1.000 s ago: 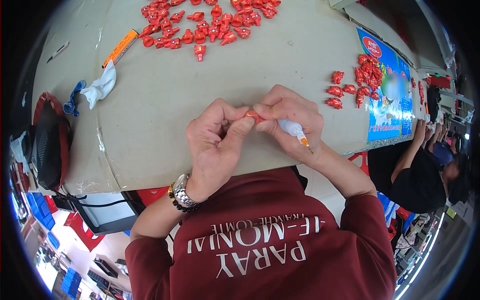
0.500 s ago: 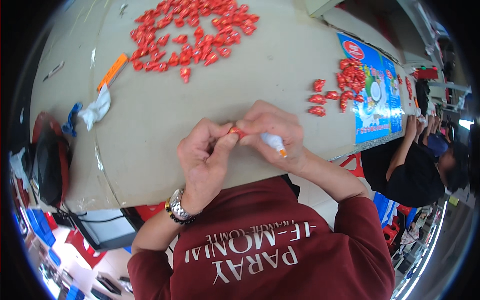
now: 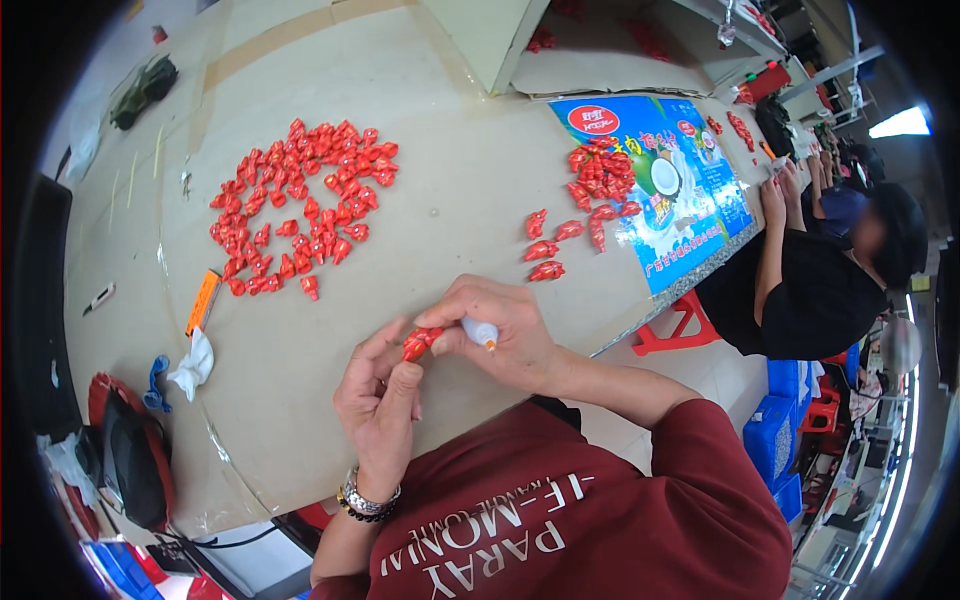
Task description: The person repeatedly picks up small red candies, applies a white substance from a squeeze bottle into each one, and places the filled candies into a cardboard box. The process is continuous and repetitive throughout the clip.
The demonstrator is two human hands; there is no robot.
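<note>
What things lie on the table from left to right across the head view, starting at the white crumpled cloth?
White crumpled cloth → orange flat tool → big heap of red pieces → red piece held in both hands → small group of red pieces → blue printed sheet.

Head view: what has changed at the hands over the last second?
Little at the hands: both still pinch the small red piece, the right hand still keeping the white tube. The view has drifted, so the hands sit lower in it. The red piles on the table have not moved.
</note>
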